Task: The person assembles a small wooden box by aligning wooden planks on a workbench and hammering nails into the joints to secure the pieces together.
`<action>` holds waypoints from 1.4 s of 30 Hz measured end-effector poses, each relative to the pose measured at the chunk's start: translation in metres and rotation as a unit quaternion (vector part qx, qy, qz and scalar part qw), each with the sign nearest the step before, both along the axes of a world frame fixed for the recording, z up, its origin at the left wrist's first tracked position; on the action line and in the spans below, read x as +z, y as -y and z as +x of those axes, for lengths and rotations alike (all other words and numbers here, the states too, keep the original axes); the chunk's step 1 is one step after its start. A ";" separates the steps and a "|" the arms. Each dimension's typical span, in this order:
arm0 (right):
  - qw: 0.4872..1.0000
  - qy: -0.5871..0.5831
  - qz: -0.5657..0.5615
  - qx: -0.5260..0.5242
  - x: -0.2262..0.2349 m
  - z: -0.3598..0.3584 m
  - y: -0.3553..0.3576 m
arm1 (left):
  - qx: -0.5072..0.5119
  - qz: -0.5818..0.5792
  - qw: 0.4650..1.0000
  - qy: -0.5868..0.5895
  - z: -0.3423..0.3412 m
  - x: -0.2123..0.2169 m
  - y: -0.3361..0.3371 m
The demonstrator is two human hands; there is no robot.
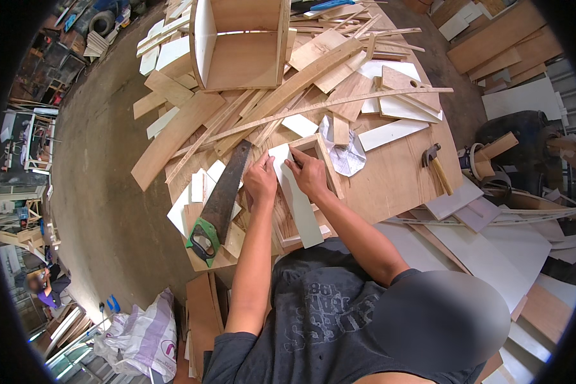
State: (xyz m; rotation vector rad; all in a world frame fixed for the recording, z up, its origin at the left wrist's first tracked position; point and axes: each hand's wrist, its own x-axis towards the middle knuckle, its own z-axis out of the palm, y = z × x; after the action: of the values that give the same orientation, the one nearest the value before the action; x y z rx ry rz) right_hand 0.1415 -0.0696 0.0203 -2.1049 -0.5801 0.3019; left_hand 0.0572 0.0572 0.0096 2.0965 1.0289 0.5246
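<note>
A long narrow white board [295, 195] lies at a slant over a shallow open wooden frame [329, 168] near the table's front edge. My left hand [261, 178] is closed on the board's left edge near its far end, thumb up against it. On the opposite edge my right hand [309, 174] grips the same board, with fingertips pressed near its far end. The board covers part of the frame. Just left of my left hand lies a handsaw [221, 198] with a green and black handle.
Wood strips and offcuts [326, 57] crowd the table's far side, around an open wooden box [242, 61]. A hammer [436, 168] lies at the right. Crumpled paper [345, 157] sits beyond the frame. White panels [486, 246] lean at right; a sack [144, 333] stands lower left.
</note>
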 end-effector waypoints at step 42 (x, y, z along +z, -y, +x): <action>0.979 0.197 -0.054 -0.002 0.022 0.012 0.061 | 0.019 0.000 0.997 0.076 -0.032 0.030 0.023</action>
State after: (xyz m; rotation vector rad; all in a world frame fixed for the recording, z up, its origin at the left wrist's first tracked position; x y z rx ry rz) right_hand 0.1539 -0.1309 0.0421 -2.2872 -0.8042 -0.0959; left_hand 0.0247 0.0347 0.0396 2.0055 0.9818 0.6922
